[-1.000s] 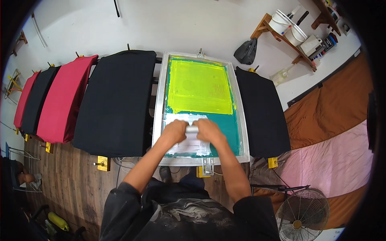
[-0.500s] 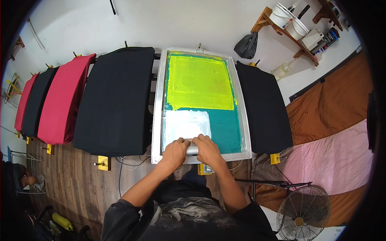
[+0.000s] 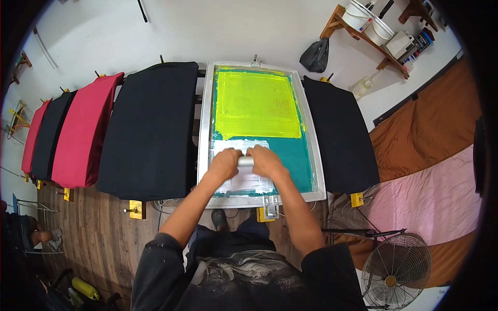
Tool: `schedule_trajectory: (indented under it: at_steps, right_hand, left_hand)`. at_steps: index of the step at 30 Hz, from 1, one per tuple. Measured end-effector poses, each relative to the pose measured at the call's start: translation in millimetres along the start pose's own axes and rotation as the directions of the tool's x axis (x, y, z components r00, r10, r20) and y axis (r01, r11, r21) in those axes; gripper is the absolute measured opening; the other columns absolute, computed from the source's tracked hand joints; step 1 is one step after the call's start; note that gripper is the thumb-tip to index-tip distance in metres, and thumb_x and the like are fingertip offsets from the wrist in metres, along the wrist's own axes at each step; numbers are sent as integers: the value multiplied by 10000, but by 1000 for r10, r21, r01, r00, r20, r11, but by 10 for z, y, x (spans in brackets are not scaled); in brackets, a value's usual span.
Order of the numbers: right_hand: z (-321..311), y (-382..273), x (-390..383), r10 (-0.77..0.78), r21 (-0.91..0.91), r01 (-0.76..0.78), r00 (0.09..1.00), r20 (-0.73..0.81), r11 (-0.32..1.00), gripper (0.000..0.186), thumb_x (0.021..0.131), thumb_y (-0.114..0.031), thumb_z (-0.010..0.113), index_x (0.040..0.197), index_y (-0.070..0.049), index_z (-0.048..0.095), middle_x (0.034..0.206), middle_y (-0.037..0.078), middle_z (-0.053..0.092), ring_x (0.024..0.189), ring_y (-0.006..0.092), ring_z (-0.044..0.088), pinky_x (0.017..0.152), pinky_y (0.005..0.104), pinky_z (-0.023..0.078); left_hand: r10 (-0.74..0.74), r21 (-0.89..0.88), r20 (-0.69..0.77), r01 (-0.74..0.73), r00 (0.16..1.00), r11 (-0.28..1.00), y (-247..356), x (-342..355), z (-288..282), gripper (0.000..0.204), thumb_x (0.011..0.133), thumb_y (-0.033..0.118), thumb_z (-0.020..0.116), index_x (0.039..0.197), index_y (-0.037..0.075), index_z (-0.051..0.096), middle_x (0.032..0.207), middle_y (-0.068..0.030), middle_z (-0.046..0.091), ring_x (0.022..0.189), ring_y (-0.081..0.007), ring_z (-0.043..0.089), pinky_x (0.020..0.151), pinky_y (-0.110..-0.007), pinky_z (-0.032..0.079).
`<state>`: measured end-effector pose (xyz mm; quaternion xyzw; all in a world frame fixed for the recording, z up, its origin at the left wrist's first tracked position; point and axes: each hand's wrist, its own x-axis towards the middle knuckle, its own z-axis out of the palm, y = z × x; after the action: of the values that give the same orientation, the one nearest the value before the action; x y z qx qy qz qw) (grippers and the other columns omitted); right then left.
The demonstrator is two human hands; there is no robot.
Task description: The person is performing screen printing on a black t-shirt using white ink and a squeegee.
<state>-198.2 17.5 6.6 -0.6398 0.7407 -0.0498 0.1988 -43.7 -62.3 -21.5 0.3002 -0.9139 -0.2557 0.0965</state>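
Both my hands are closed around a squeegee with a pale, rounded handle; its blade is hidden under my fingers. My left hand grips its left end and my right hand its right end. The squeegee stands over a patch of white ink in the near left part of a printing screen. Around the screen runs a metal frame, with green mesh inside. A large yellow ink area covers the far part of the mesh. What lies under the screen is hidden.
Black shirts are stretched over boards left and right of the screen. Farther left hang red shirts. A fan stands at the lower right. White buckets sit on a wall shelf. Another person's leg shows at far left.
My hands and the squeegee have moved away from me, from the screen's near edge up over the white ink patch. A clamp at the near frame edge now shows.
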Motion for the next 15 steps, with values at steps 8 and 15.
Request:
schedule_trajectory:
  at_steps: [8,15]
  right_hand:
    - [162,-310,-806,10,131,-2,998,-62,991,397,675,50,642,1063,-36,655,1047,179,618,1038,378,586,899,454,494]
    - [-148,9,66,-25,28,24,1000,6,999,322,657,-10,649,968,-77,698,909,193,700,878,399,666,758,477,539]
  left_hand:
    - [-75,-84,105,84,992,993,398,-802,24,426,658,-24,678,1068,87,712,984,-181,692,898,-381,677,802,-444,564]
    - [-90,34,135,86,987,996,122,65,-288,339,729,28,621,1045,94,725,943,-230,703,875,-395,690,785,-467,567]
